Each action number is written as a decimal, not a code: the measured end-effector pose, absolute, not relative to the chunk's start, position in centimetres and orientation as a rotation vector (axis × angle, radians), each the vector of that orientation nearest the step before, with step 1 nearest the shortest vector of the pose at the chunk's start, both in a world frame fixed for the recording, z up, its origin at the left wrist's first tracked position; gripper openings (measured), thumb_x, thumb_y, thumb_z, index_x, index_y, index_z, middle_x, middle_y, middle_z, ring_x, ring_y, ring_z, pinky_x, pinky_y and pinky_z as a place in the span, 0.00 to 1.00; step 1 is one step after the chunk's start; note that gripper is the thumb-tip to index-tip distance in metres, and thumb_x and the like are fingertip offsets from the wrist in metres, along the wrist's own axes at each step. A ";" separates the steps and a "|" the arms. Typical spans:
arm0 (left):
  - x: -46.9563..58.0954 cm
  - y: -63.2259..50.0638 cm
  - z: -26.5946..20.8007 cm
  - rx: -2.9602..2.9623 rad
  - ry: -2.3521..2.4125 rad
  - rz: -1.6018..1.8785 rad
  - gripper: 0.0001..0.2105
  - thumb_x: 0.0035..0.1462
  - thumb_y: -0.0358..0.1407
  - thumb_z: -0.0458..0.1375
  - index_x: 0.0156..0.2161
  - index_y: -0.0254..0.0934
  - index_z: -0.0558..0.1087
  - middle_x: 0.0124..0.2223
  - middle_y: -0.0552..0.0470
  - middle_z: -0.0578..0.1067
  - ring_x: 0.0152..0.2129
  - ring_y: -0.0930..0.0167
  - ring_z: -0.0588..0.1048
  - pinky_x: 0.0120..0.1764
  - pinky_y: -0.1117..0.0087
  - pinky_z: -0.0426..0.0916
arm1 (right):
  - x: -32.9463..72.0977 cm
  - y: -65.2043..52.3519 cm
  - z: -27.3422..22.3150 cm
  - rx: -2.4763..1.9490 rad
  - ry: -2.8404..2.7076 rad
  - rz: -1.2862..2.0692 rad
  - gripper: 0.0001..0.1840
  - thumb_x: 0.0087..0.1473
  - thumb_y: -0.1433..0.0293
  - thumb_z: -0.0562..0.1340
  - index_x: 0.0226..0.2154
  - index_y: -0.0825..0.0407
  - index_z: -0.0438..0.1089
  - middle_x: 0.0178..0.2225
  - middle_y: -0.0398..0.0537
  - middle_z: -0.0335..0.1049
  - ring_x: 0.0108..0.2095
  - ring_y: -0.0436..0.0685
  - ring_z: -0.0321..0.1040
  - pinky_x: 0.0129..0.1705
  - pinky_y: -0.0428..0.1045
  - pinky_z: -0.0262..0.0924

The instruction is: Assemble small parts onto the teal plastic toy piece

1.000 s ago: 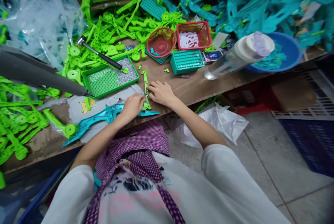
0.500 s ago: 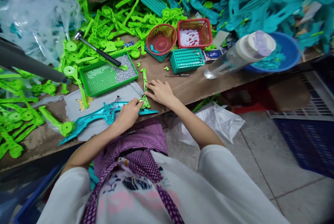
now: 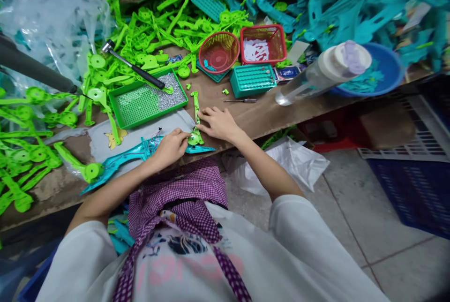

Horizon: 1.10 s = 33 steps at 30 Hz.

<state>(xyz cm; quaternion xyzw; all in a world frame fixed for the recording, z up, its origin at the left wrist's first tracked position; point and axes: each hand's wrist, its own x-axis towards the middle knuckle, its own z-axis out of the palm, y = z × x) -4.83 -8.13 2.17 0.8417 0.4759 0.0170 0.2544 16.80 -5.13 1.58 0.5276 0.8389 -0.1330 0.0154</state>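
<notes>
A slim bright-green plastic part with a round end lies on the bench in front of me. My left hand is closed in a pinch at its round end, over a blue bow-shaped plastic piece. What the pinch holds, if anything, is too small to make out. My right hand has its fingers apart, with fingertips touching the right edge of the green part. Thin dark wires or threads show on the blue piece, left of my left hand.
Behind my hands stand a green tray of small metal pieces with a hammer across it, red baskets, a teal box and a screwdriver. A bottle stands right. Green and blue parts pile up behind.
My left hand has drawn slightly left, uncovering more of the green part's round end. My right hand stays against the green part.
</notes>
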 end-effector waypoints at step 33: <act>-6.2 -9.1 2.7 2.423 1.201 -0.173 0.19 0.66 0.29 0.43 0.53 0.35 0.73 0.46 0.40 0.71 0.37 0.65 0.73 0.41 0.64 0.68 | 16.1 -4.3 2.3 1.631 2.565 -0.421 0.30 0.60 0.48 0.56 0.54 0.52 0.70 0.51 0.57 0.69 0.52 0.69 0.62 0.58 0.74 0.44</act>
